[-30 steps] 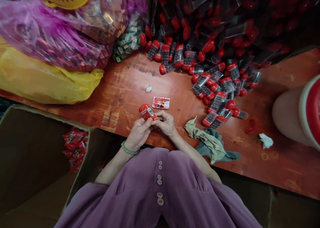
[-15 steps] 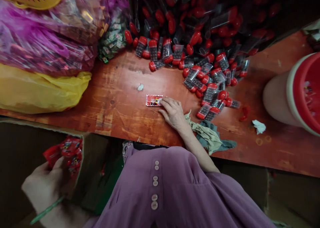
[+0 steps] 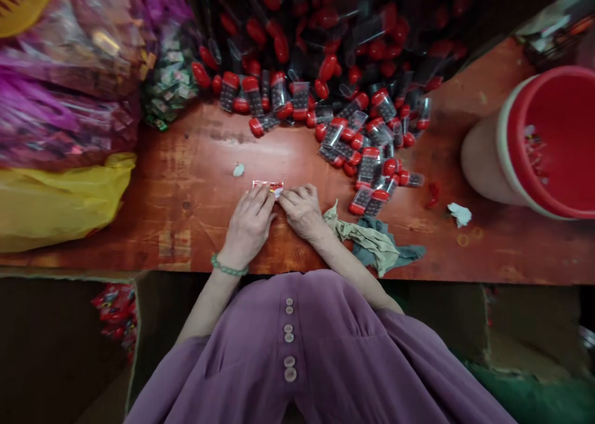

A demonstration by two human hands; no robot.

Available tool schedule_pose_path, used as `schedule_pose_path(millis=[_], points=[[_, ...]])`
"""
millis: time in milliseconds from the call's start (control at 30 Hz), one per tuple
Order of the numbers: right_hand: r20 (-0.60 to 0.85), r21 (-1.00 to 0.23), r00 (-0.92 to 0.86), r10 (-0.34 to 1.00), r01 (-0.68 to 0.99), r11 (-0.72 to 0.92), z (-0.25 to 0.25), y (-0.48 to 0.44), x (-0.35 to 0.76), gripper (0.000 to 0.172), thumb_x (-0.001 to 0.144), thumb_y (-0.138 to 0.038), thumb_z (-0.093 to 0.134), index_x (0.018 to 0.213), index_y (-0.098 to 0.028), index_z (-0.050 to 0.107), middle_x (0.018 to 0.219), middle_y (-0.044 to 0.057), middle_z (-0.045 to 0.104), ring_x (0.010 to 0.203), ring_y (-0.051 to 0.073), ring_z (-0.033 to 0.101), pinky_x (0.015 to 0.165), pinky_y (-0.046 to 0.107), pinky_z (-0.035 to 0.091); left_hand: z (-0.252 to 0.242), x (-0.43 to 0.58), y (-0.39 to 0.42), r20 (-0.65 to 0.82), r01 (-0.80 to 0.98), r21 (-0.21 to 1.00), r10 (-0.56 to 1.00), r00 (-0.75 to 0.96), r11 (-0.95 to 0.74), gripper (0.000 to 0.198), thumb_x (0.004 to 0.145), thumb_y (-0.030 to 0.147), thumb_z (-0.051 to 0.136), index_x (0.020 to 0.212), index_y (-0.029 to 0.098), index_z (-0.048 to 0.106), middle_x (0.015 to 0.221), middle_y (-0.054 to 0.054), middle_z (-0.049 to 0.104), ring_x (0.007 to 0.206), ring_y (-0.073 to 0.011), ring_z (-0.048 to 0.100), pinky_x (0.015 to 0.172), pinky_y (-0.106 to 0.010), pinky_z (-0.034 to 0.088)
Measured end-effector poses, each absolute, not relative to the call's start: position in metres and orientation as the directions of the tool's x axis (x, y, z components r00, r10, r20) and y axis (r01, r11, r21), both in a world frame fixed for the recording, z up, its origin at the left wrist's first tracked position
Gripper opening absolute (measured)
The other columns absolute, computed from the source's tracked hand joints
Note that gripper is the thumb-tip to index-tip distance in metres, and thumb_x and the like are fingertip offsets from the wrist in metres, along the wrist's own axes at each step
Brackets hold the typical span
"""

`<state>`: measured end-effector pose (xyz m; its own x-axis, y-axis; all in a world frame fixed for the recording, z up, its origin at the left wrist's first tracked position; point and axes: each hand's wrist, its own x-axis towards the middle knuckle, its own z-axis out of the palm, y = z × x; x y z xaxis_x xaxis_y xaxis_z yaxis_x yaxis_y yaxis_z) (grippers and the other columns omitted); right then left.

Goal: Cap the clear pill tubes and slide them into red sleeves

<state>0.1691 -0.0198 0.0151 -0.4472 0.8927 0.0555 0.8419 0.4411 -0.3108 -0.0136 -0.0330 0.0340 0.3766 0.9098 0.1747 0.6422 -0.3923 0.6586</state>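
A small flat red printed card [image 3: 274, 187] lies on the wooden table, mostly covered by my fingers; whether it is a card, label or packet is unclear. My left hand [image 3: 251, 220], with a green bead bracelet [image 3: 229, 268] at the wrist, rests over its left part, fingers stretched forward. At the right end my right hand [image 3: 304, 212] has its fingers bent and close together on the edge. What lies under the fingertips is hidden. Beside the right forearm is a crumpled greenish cloth [image 3: 372, 241].
Many clear tubes with red caps [image 3: 330, 139] are heaped at the back. A red-rimmed bucket [image 3: 488, 151] stands right. Filled plastic bags [image 3: 60, 114] and a yellow bag [image 3: 65, 201] sit left. Below the table edge, a cardboard box [image 3: 134, 318] holds red wrappers [image 3: 116, 315].
My left hand has come up from the box at the lower left, where it was among red wrappers, to the card on the table. My right hand stays at the card. The view has shifted right.
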Motion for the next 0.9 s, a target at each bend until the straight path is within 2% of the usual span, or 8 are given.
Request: schedule_pose_path(millis=[100, 200, 300, 400, 533, 667, 767, 900], points=[[0.010, -0.305, -0.435, 0.900, 0.856, 0.417, 0.029, -0.024, 0.171, 0.030, 0.101, -0.015, 0.042, 0.116, -0.015, 0.068, 0.116, 0.012, 0.071, 0.105, 0.025, 0.053, 0.098, 0.043, 0.034, 0.016, 0.007, -0.015, 0.163, 0.617, 0.653, 0.877, 0.452, -0.440, 0.043, 0.093, 0.012, 0.041, 0.128, 0.019, 0.065, 0.140, -0.014, 0.061, 0.139, -0.0279, 0.048, 0.119, -0.052, 0.032], [-0.030, -0.273, -0.356, 0.934, 0.902, 0.335, 0.057, -0.039, 0.187, 0.027, 0.100, -0.025, 0.049, 0.118, -0.014, 0.065, 0.121, 0.015, 0.066, 0.109, 0.028, 0.051, 0.092, 0.042, 0.038, 0.008, 0.003, -0.010, 0.213, 0.628, 0.618, 0.870, 0.445, -0.473, 0.036, 0.093, 0.014, 0.045, 0.116, 0.024, 0.072, 0.134, -0.009, 0.066, 0.133, -0.0268, 0.053, 0.114, -0.050, 0.038], [-0.072, -0.170, -0.193, 0.979, 0.969, 0.179, 0.083, -0.066, 0.216, 0.039, 0.097, -0.028, 0.055, 0.132, -0.010, 0.057, 0.121, 0.018, 0.061, 0.105, 0.032, 0.048, 0.086, 0.044, 0.040, 0.007, -0.001, -0.010, 0.267, 0.671, 0.563, 0.874, 0.405, -0.483, 0.025, 0.092, 0.020, 0.053, 0.099, 0.027, 0.076, 0.121, -0.008, 0.072, 0.115, -0.0271, 0.061, 0.100, -0.047, 0.046], [-0.146, -0.042, -0.107, 0.983, 0.994, 0.102, 0.088, -0.096, 0.245, 0.042, 0.095, -0.022, 0.053, 0.135, -0.008, 0.054, 0.116, 0.020, 0.059, 0.100, 0.032, 0.048, 0.080, 0.043, 0.040, 0.008, -0.001, -0.009, 0.283, 0.719, 0.505, 0.879, 0.384, -0.477, 0.021, 0.092, 0.025, 0.056, 0.090, 0.026, 0.077, 0.101, -0.009, 0.076, 0.094, -0.0251, 0.062, 0.084, -0.041, 0.047], [-0.194, 0.054, -0.055, 0.980, 0.996, 0.066, 0.067, -0.119, 0.264, 0.031, 0.093, -0.007, 0.044, 0.114, -0.008, 0.067, 0.096, 0.016, 0.061, 0.088, 0.028, 0.048, 0.075, 0.039, 0.039, 0.008, 0.000, -0.007, 0.303, 0.703, 0.522, 0.875, 0.377, -0.483, 0.021, 0.093, 0.032, 0.058, 0.088, 0.025, 0.077, 0.091, -0.008, 0.073, 0.082, -0.0211, 0.060, 0.075, -0.035, 0.046], [-0.134, -0.022, -0.118, 0.984, 0.993, 0.116, 0.052, -0.123, 0.270, 0.029, 0.096, -0.008, 0.043, 0.086, -0.013, 0.070, 0.078, 0.011, 0.059, 0.077, 0.024, 0.048, 0.073, 0.036, 0.038, 0.008, -0.002, -0.006, 0.287, 0.685, 0.566, 0.889, 0.358, -0.459, 0.022, 0.092, 0.038, 0.060, 0.086, 0.024, 0.076, 0.091, -0.008, 0.071, 0.080, -0.0203, 0.060, 0.074, -0.033, 0.045], [-0.075, -0.110, -0.144, 0.987, 0.985, 0.136, 0.052, -0.123, 0.273, 0.028, 0.099, -0.021, 0.050, 0.078, -0.015, 0.068, 0.073, 0.008, 0.059, 0.073, 0.021, 0.050, 0.071, 0.033, 0.037, 0.009, -0.002, -0.005, 0.282, 0.686, 0.567, 0.890, 0.358, -0.455, 0.022, 0.091, 0.038, 0.060, 0.086, 0.023, 0.075, 0.089, -0.008, 0.070, 0.079, -0.0208, 0.060, 0.074, -0.034, 0.045], [-0.002, -0.370, -0.062, 0.998, 0.927, 0.056, 0.059, -0.122, 0.283, 0.032, 0.095, -0.043, 0.060, 0.078, -0.017, 0.065, 0.073, 0.005, 0.062, 0.069, 0.017, 0.055, 0.068, 0.030, 0.040, 0.013, -0.002, -0.004, 0.288, 0.702, 0.535, 0.883, 0.371, -0.470, 0.021, 0.092, 0.036, 0.059, 0.087, 0.022, 0.074, 0.090, -0.008, 0.071, 0.080, -0.0208, 0.061, 0.075, -0.034, 0.047]])
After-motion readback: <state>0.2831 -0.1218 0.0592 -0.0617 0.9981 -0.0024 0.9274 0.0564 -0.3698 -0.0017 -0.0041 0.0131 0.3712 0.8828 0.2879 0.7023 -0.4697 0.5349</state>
